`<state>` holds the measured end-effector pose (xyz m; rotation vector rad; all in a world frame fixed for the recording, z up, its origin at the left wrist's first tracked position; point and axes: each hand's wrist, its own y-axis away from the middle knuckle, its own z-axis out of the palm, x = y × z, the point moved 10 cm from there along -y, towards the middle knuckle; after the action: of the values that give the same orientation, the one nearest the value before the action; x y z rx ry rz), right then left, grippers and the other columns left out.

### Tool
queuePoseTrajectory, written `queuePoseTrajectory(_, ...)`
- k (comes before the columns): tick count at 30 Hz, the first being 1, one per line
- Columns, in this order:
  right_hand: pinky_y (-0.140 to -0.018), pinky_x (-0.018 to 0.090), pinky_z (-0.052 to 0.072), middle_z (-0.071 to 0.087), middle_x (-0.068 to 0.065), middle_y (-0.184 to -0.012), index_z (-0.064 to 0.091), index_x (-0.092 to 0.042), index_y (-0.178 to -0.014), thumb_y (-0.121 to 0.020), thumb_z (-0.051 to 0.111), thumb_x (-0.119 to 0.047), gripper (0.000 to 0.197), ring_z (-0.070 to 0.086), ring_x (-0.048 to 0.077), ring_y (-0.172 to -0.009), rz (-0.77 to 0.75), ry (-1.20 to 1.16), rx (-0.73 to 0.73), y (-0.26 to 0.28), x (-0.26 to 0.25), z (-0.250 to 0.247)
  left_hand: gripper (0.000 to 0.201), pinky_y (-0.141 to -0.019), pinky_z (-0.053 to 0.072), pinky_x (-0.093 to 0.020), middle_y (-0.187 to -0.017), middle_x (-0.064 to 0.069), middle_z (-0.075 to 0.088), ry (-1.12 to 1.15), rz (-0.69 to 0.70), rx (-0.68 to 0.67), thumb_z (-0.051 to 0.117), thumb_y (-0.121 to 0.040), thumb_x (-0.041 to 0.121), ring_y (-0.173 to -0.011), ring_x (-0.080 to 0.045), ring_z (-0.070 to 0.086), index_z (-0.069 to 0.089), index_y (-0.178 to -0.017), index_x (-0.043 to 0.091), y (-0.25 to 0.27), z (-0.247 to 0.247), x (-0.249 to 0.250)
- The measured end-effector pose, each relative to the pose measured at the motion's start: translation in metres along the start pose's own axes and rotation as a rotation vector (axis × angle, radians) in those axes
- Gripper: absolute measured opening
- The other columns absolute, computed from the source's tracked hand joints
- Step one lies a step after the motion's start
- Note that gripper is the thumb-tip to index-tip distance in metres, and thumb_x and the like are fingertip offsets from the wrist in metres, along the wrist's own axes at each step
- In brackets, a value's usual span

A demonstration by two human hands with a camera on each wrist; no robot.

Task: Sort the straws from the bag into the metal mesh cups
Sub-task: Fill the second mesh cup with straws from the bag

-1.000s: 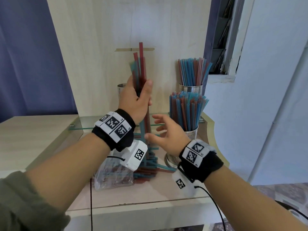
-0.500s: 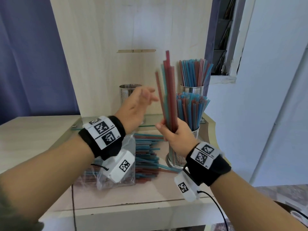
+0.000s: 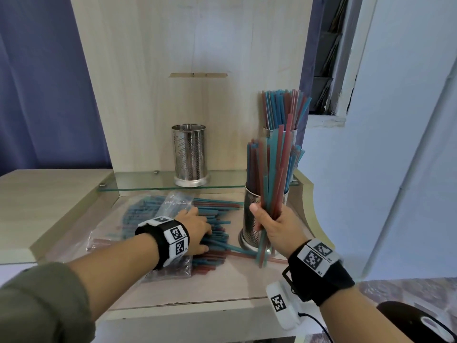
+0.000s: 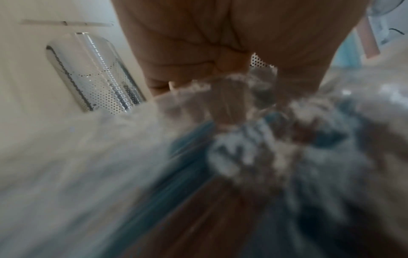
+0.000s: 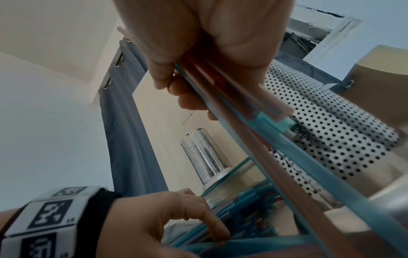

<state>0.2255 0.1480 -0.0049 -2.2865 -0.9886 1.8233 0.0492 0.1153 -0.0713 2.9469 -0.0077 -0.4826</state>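
Two cups [image 3: 265, 219] full, third cup [image 3: 190, 154] empty. Right hand [image 3: 274, 225] grips bundle [image 3: 274, 174] beside front cup. Left hand [image 3: 195, 233] reaches into bag [image 3: 170, 206] pile, grip unclear; many straws [image 3: 217, 229] left.

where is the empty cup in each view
Head: the empty cup stands on the glass shelf, centre, left of the straw-filled cups.
Left wrist: upper left, tilted, beside the left hand.
Right wrist: lower centre, on the shelf edge, above the left hand.
Shared landmark: the wooden back panel behind it.
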Motion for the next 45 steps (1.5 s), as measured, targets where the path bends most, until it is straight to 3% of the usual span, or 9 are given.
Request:
queuePoseTrajectory(6,-0.054,0.013,0.042,0.055,-0.006,-0.049,0.057,-0.011,-0.069,-0.093,0.061,-0.031,0.032,0.052,0.003,-0.048,0.029,-0.122,0.064,-0.001,0.004,-0.011,0.049,-0.096,0.032,-0.041,-0.122,0.0,0.057,-0.085,0.008,0.004,0.053,-0.087,0.056,-0.117,-0.026,0.038,0.054,-0.125,0.024,-0.006,0.006,0.01)
queuePoseTrajectory(11,-0.056,0.016,0.043,0.056,-0.002,-0.053,0.056,-0.009,-0.058,-0.089,0.059,-0.044,0.047,0.051,0.008,-0.051,-0.021,-0.116,0.104,-0.003,-0.005,-0.023,0.044,-0.099,0.031,-0.043,-0.121,-0.004,0.057,-0.061,-0.008,-0.008,0.047,-0.093,0.052,-0.119,-0.026,0.042,0.054,-0.122,0.019,-0.01,0.009,0.013)
queuePoseTrajectory(16,-0.057,0.029,0.044,0.059,0.004,-0.058,0.058,-0.008,-0.059,-0.086,0.059,-0.056,0.055,0.051,0.014,-0.053,-0.01,-0.097,0.084,-0.005,0.0,-0.028,0.037,-0.1,0.029,-0.043,-0.12,-0.003,0.059,0.032,-0.043,0.031,0.04,-0.098,0.047,-0.116,-0.026,0.051,0.051,-0.119,0.018,-0.012,-0.001,0.008)
queuePoseTrajectory(20,-0.057,0.027,0.044,0.059,0.005,-0.058,0.058,-0.018,-0.055,-0.087,0.06,-0.051,0.046,0.054,0.016,-0.055,0.009,-0.131,0.036,-0.004,0.005,-0.017,0.025,-0.093,0.028,-0.042,-0.109,-0.001,0.064,0.07,-0.061,0.126,0.036,-0.1,0.04,-0.102,-0.026,0.059,0.045,-0.11,0.018,-0.014,-0.006,0.009)
queuePoseTrajectory(25,-0.058,0.02,0.044,0.058,0.004,-0.056,0.057,-0.014,-0.055,-0.084,0.06,-0.051,0.047,0.054,0.014,-0.054,0.014,-0.154,0.042,-0.003,0.005,-0.017,0.018,-0.093,0.025,-0.04,-0.098,0.0,0.063,0.183,-0.07,0.201,0.036,-0.1,0.036,-0.098,-0.026,0.058,0.043,-0.104,0.019,-0.011,-0.02,0.005)
queuePoseTrajectory(29,-0.054,0.02,0.044,0.058,0.003,-0.057,0.057,-0.011,-0.055,-0.086,0.059,-0.054,0.052,0.053,0.015,-0.053,-0.01,-0.141,0.03,-0.002,-0.002,-0.024,0.014,-0.095,0.024,-0.038,-0.086,0.007,0.05,0.278,-0.088,0.231,0.037,-0.101,0.035,-0.096,-0.024,0.057,0.035,-0.095,0.022,-0.007,-0.029,0.0)
queuePoseTrajectory(35,-0.05,0.014,0.042,0.059,-0.001,-0.056,0.059,-0.023,-0.063,-0.081,0.06,-0.049,0.031,0.056,0.013,-0.056,-0.045,-0.188,0.04,0.0,-0.019,-0.032,0.011,-0.091,0.025,-0.035,-0.089,0.008,0.054,0.341,-0.087,0.303,0.037,-0.101,0.033,-0.093,-0.022,0.056,0.036,-0.096,0.023,-0.008,-0.044,-0.005)
queuePoseTrajectory(39,-0.049,0.014,0.041,0.058,0.0,-0.055,0.057,-0.016,-0.061,-0.08,0.059,-0.048,0.037,0.052,0.009,-0.049,-0.026,-0.168,0.025,0.0,-0.02,-0.028,0.004,-0.088,0.024,-0.033,-0.093,0.005,0.063,0.479,-0.069,0.361,0.037,-0.101,0.033,-0.085,-0.02,0.054,0.04,-0.103,0.031,0.003,-0.059,-0.013)
queuePoseTrajectory(45,-0.056,0.02,0.041,0.059,-0.001,-0.058,0.058,-0.026,-0.059,-0.088,0.06,-0.053,0.04,0.054,0.012,-0.055,-0.021,-0.151,0.018,-0.001,-0.019,-0.019,0.013,-0.089,0.037,-0.038,-0.085,0.009,0.063,0.683,-0.016,0.486,0.037,-0.101,0.036,-0.081,-0.016,0.056,0.045,-0.097,0.026,0.028,-0.085,-0.024)
